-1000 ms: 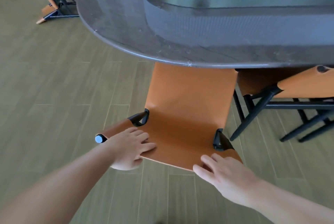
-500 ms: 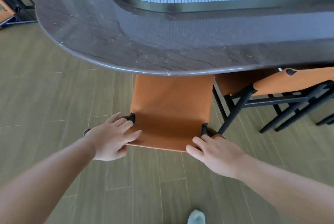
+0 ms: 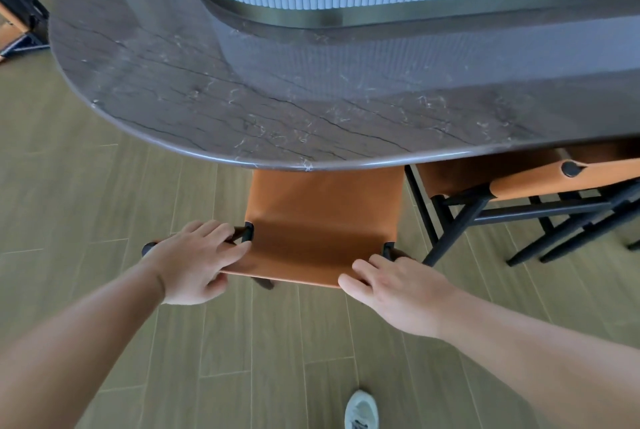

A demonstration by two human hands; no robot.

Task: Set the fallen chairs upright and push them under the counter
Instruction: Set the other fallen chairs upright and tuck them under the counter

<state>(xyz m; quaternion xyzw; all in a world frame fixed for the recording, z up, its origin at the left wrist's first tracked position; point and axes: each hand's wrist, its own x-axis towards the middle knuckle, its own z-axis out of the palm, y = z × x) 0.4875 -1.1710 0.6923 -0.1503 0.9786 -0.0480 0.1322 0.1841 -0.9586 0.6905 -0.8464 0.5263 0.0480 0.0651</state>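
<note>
The orange chair (image 3: 325, 221) is sitting farther under the bench (image 3: 242, 99) than it was a moment ago. More of its seat is now hiding beneath the dark stone edge, and only the back half is showing. A white shoe (image 3: 361, 409) is now peeking in at the bottom, on the wooden floor (image 3: 86, 186).

The chair is standing upright. Its front is pointing away from the person, in under the bench, and its back edge is pointing toward the person. The seat is running long from the person toward the bench.

The left hand (image 3: 197, 262) is resting on the left back corner of the chair. Its fingers are lying fairly straight over the top of the orange leather and the black frame bar, and the thumb is tucking under the edge. So its grip is loose, more of a push than a squeeze. The right hand (image 3: 398, 290) is at the right back corner. Its fingers are bending a little over the edge of the leather and pressing on it, beside the black frame post.

A second orange chair (image 3: 540, 179) is standing just to the right, already partly under the bench, with its black legs showing. Far off at the top left, another chair (image 3: 17, 30) is lying on the floor.
</note>
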